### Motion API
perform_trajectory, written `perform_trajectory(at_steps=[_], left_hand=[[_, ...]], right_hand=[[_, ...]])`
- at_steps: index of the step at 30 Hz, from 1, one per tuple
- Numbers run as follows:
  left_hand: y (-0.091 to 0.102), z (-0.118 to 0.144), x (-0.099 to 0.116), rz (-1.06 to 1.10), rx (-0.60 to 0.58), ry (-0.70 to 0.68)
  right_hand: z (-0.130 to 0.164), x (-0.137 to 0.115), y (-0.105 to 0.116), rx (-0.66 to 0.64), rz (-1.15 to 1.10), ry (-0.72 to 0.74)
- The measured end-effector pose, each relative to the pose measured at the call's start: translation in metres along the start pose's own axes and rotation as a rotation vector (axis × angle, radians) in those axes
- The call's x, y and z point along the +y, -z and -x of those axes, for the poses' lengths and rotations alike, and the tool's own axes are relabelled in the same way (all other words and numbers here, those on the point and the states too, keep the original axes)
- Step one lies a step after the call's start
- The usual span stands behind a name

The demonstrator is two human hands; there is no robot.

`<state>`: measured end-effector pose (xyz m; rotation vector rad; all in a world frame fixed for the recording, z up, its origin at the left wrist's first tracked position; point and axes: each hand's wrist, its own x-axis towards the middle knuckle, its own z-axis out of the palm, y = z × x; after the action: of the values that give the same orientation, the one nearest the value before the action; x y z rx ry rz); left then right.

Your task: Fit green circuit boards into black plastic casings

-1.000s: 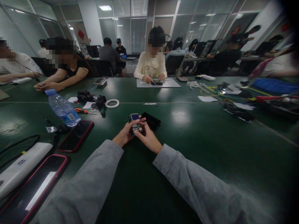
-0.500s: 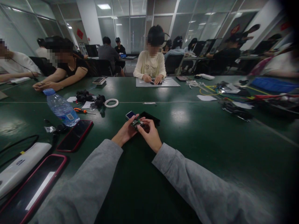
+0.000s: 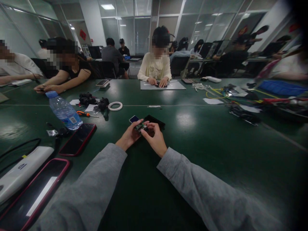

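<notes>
A small green circuit board (image 3: 139, 127) is held up between both hands over the dark green table. My left hand (image 3: 130, 136) grips its left side, fingers closed round the edge. On the right side, my right hand (image 3: 155, 138) pinches the board between thumb and fingers. Just beyond my left fingertips is a small screen with a pale frame (image 3: 134, 119); whether it joins the board I cannot tell. A flat black piece, like a tray or cover (image 3: 156, 121), lies on the table behind my right fingers and is partly hidden by them.
To the left are a water bottle (image 3: 64, 110), two phones (image 3: 78, 139), a white power strip (image 3: 24, 173), an orange-handled screwdriver (image 3: 84, 114) and a white ring (image 3: 115, 106). Cables and a blue bin (image 3: 282, 87) lie at far right. A person (image 3: 155, 65) works opposite.
The board has tilted slightly in my fingers, and the small screen sits a touch lower and flatter. Both hands keep nearly the same place and hold.
</notes>
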<state>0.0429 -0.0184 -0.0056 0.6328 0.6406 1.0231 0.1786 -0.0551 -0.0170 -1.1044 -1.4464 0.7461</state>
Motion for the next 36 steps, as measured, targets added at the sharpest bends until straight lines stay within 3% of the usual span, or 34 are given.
perform_trajectory(at_steps=[26, 36], left_hand=[[-0.001, 0.000, 0.001, -0.011, 0.050, 0.023], [-0.007, 0.009, 0.002, 0.062, -0.022, 0.021]], right_hand=[[0.001, 0.003, 0.000, 0.012, 0.033, 0.014], [0.006, 0.004, 0.004, -0.019, 0.032, -0.076]])
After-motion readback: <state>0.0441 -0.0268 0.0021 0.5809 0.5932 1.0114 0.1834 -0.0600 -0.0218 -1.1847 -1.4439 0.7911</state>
